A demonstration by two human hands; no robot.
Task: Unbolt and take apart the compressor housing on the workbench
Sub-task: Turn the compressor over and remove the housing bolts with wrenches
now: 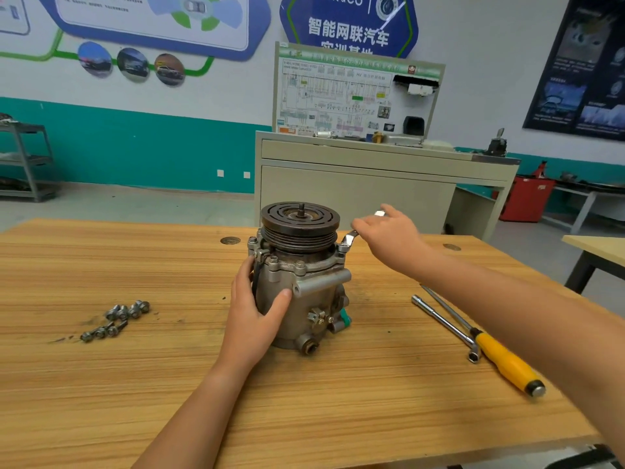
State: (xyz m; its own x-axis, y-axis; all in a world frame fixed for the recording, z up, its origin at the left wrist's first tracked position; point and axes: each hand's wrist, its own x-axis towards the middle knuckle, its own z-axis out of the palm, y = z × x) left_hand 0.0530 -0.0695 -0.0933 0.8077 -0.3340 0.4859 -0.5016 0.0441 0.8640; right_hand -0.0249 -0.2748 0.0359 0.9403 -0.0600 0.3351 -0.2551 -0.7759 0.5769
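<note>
Toward the left of the workbench point(101, 384), a cluster of loose bolts point(115, 319) is lying well apart from the work, which suggests a good part of the unbolting is already done. Next along, the left hand point(253, 309) is clamping the side of the compressor point(304, 299), thumb across the front and fingers curling round the far side. The compressor is standing upright near the middle of the bench with its pulley point(300, 220) facing up. At the right edge of the upper flange a wrench point(350, 237) is sitting on a bolt point(343, 247), and the right hand point(389, 235) is gripping its handle from above, the handle's tip poking out beyond the hand. To do this step well, the person should be keeping the wrench head fully seated and level on the bolt so it is not slipping and rounding the corners. They should be pulling in a smooth arc rather than jerking, and bracing firmly with the left hand so the body is not twisting or tipping on the wood. Further right, a socket bar point(446, 328) and a yellow-handled screwdriver point(507, 363) are lying side by side within easy reach.
</note>
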